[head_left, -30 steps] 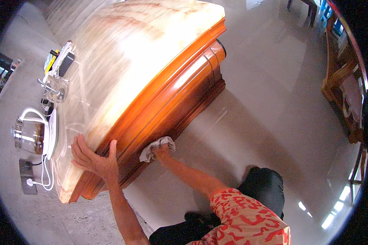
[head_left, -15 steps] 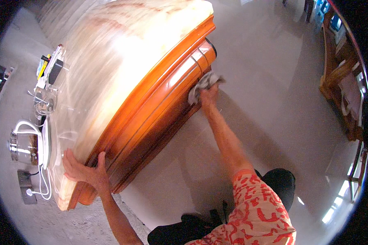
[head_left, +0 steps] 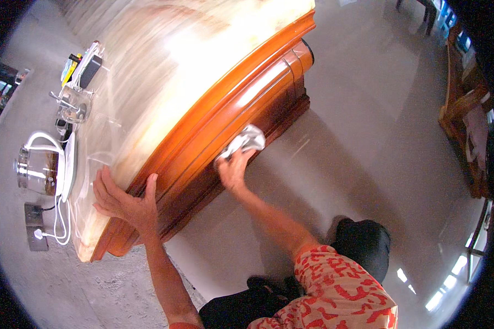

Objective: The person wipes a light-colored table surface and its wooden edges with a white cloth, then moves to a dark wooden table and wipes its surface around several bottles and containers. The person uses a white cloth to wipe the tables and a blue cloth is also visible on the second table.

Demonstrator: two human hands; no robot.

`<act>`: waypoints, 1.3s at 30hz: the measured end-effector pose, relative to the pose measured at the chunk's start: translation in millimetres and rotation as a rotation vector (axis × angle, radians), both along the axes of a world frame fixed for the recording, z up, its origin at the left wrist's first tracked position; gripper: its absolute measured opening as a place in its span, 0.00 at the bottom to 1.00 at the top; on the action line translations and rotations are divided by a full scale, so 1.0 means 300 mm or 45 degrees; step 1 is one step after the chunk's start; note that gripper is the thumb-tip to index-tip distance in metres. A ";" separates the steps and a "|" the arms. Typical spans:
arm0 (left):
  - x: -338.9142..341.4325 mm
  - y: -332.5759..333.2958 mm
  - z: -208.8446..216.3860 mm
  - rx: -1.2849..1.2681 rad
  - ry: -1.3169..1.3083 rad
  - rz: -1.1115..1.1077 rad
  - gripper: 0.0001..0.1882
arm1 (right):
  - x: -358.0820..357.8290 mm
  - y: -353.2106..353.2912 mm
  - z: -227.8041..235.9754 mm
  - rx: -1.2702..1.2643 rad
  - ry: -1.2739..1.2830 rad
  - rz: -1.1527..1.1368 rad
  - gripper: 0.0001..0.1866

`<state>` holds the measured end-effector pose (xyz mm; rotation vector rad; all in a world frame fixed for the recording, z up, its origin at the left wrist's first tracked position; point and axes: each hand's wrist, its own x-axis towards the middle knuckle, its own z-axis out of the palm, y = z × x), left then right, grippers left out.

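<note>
Back from the far corner comes the right hand (head_left: pixel 234 171), bringing the crumpled grey-white cloth (head_left: pixel 248 138) to roughly midway along the glossy wooden side (head_left: pixel 269 90). Leftmost, a glass kettle (head_left: pixel 41 167) with a white handle stands by the edge of the pale, streaked top (head_left: pixel 142 82). Next, the left hand (head_left: pixel 129 205) braces near the close corner, holding nothing, its fingers spread over the top and its thumb splayed wide at the wooden rim; that forearm rises steeply from below. Farther right, the other forearm slants up and leftward from a red-patterned sleeve (head_left: pixel 340 279), its fingers gripping the bunched cloth against the wood, slightly blurred.
</note>
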<state>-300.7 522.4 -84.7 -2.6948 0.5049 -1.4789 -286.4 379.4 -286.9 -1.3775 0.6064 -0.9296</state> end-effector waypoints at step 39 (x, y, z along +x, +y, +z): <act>-0.003 0.040 0.013 0.000 0.055 0.051 0.57 | -0.069 0.448 -0.121 1.014 0.359 0.574 0.28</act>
